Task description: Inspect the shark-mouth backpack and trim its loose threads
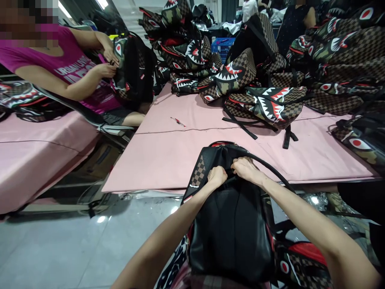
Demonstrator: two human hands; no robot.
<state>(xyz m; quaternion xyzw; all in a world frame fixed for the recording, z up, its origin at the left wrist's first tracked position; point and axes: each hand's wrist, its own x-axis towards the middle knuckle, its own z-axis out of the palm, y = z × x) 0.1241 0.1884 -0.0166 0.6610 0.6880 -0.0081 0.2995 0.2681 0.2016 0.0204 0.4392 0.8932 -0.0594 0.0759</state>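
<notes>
Near the middle, propped against the near edge of the pink-covered worktable (pixel 168 156), a black perforated-leather backpack with brown checkered side panels (pixel 231 224), its top at table height and its body reaching down toward the lap. Left hand (pixel 217 175) closed in a fist on the upper edge of the backpack, fingers curled tight into the material near the top opening. Right hand (pixel 247 168) just beside it, almost touching, likewise clenched on the same top edge, knuckles up. Arching from the top of the bag past the right wrist, a thin black curved strap (pixel 270 168). Down at the near right, beneath the right forearm, another bag with red trim and a shark-eye print (pixel 297 261). On the table, left of centre and well apart from the hands, a small red-handled tool (pixel 178 121), too small to identify further. Farther back, a large heap of camouflage and checkered backpacks with shark-mouth prints (pixel 240 80), spreading across the far and right side of the table; closest of them a flat one with loose black straps (pixel 270 106). Behind the heap, a blue plastic crate (pixel 222 45). At far left, a seated co-worker in a magenta T-shirt (pixel 69 66), both hands on a dark backpack (pixel 132 68) held upright at the chest. Lower left, a second pink-covered table (pixel 39 152), with grey tiled floor (pixel 75 245) between.
</notes>
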